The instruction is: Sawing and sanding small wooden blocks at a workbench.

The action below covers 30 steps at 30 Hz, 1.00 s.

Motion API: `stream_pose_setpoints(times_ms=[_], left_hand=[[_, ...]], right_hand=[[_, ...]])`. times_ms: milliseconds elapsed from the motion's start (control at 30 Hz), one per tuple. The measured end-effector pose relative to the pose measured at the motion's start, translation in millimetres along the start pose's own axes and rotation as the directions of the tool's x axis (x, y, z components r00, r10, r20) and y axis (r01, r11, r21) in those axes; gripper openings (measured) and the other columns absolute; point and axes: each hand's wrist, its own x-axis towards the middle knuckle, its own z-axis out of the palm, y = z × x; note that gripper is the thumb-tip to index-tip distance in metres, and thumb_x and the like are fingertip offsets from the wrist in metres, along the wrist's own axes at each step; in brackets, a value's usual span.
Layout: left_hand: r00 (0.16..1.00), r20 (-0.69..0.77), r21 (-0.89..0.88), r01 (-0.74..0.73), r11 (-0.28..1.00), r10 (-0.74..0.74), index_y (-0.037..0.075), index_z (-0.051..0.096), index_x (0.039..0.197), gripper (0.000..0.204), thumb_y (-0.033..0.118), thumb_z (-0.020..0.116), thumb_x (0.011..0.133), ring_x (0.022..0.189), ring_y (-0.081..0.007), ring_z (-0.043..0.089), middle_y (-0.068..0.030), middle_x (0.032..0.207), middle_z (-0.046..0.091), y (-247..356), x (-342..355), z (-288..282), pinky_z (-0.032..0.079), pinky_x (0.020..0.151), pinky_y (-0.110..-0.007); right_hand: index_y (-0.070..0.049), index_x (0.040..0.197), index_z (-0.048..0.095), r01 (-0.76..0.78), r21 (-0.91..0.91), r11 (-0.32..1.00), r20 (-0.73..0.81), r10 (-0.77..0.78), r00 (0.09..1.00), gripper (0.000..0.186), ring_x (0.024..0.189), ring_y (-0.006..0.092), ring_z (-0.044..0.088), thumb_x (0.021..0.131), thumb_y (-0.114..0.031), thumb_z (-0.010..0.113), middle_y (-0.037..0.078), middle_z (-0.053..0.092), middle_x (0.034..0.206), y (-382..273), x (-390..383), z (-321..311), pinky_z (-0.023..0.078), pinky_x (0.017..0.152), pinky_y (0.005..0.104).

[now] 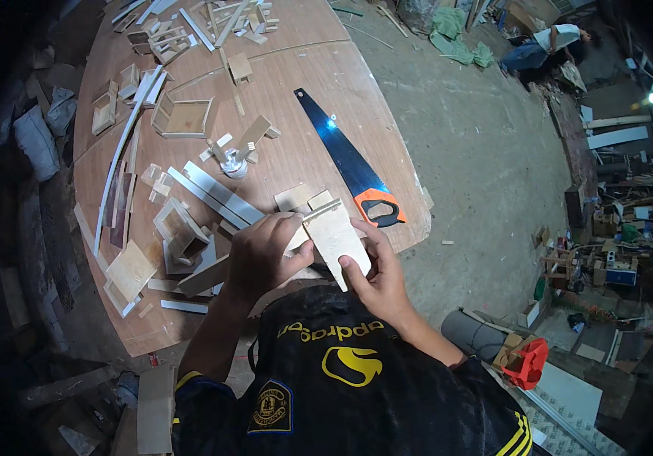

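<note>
A small pale plywood piece point(334, 239) with a thin wooden strip along its upper edge is between my hands, tilted above the table's near edge. My right hand point(378, 277) grips its right side, thumb on the flat face and fingers behind. On the other side my left hand point(269, 247) is closed at the strip's left end, its fingertips partly hidden. Small wood blocks point(293, 198) lie just beyond the piece. To the right rests a handsaw point(349, 163) with an orange and black handle.
Across the wooden table point(288, 83) are a shallow wooden tray point(183, 115), a small clear container point(233, 163), white strips point(216, 194), a small open wooden box point(180, 228) and many offcuts. A person point(551, 47) bends at the far right. Near my right elbow sits a red bag point(526, 363).
</note>
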Motion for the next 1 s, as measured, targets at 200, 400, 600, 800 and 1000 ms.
stream_pose_setpoints(times_ms=[200,400,600,800,1000], left_hand=[[0.993,-0.086,-0.040,-0.088,0.995,0.084,0.003,0.056,0.107,0.046,0.016,0.079,0.069,0.077,-0.0297,0.066,-0.0134,0.092,0.065,-2.1,-2.5,3.7,0.054,0.063,-0.036],[0.982,-0.076,-0.039,-0.176,0.984,0.172,0.009,0.044,0.122,0.066,0.012,0.080,0.067,0.079,-0.0313,0.067,-0.0154,0.100,0.065,-0.2,-1.9,-2.7,0.056,0.066,-0.038],[0.976,-0.095,-0.017,-0.200,0.980,0.197,0.009,0.046,0.122,0.065,0.015,0.080,0.067,0.078,-0.0285,0.067,-0.0138,0.102,0.065,1.5,-1.2,-8.2,0.055,0.065,-0.036],[0.971,-0.083,-0.019,-0.224,0.974,0.222,0.008,0.049,0.120,0.059,0.016,0.078,0.069,0.075,-0.0270,0.066,-0.0132,0.101,0.065,4.8,2.6,-15.2,0.054,0.062,-0.036],[0.968,-0.065,-0.008,-0.245,0.969,0.244,0.008,0.048,0.120,0.054,0.018,0.075,0.074,0.071,-0.0273,0.065,-0.0135,0.097,0.065,4.5,7.0,-21.7,0.054,0.059,-0.036]], right_hand=[[0.002,0.139,0.038,-0.050,0.046,0.998,-0.003,0.050,0.999,0.052,0.117,0.0217,0.054,0.092,-0.004,0.060,0.021,0.055,0.127,-2.7,-2.7,1.2,0.044,0.094,0.0309],[0.003,0.139,0.039,0.079,-0.018,0.997,-0.032,-0.080,0.996,0.052,0.116,0.0209,0.053,0.092,-0.003,0.059,0.022,0.053,0.128,3.9,-6.4,0.3,0.044,0.094,0.0311],[0.003,0.139,0.038,0.192,-0.069,0.979,-0.046,-0.195,0.980,0.052,0.111,0.0198,0.055,0.092,-0.001,0.058,0.021,0.054,0.125,1.9,-7.5,3.6,0.047,0.089,0.0299],[0.002,0.140,0.036,0.244,-0.133,0.961,-0.048,-0.252,0.967,0.053,0.099,0.0166,0.059,0.092,0.000,0.057,0.020,0.055,0.122,-1.0,-9.8,2.6,0.051,0.077,0.0276],[0.003,0.142,0.036,0.317,-0.226,0.921,-0.060,-0.338,0.939,0.057,0.098,0.0195,0.061,0.091,-0.005,0.060,0.022,0.057,0.122,-6.8,-7.1,4.1,0.051,0.079,0.0282]])
